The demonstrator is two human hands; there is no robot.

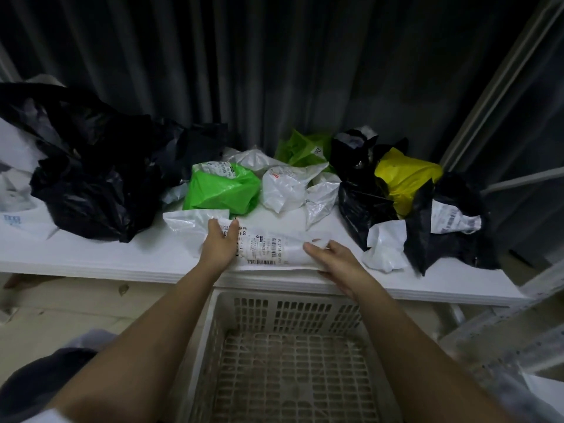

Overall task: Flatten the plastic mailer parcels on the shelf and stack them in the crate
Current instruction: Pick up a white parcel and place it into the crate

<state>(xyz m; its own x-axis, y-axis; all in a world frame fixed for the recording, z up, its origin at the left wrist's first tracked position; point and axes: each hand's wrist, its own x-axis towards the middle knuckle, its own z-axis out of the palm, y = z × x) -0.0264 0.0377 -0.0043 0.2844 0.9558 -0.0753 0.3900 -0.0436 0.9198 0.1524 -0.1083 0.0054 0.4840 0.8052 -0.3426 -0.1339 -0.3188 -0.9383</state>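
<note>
A white plastic mailer [268,247] with a printed label lies flat at the front edge of the white shelf [91,257]. My left hand [219,244] presses on its left part with straight fingers. My right hand [335,264] lies flat on its right end, at the shelf edge. Below the shelf stands a beige slotted crate [219,346] with nothing inside. Crumpled mailers sit further back: a bright green one [222,189], white ones [287,184], a lime one [302,148], a yellow one [409,178] and black ones [363,206].
A big heap of black plastic bags [91,166] fills the shelf's left side. A dark corrugated wall [274,56] rises behind. A metal rack post [500,87] stands at the right. More black and white mailers [448,227] crowd the shelf's right end.
</note>
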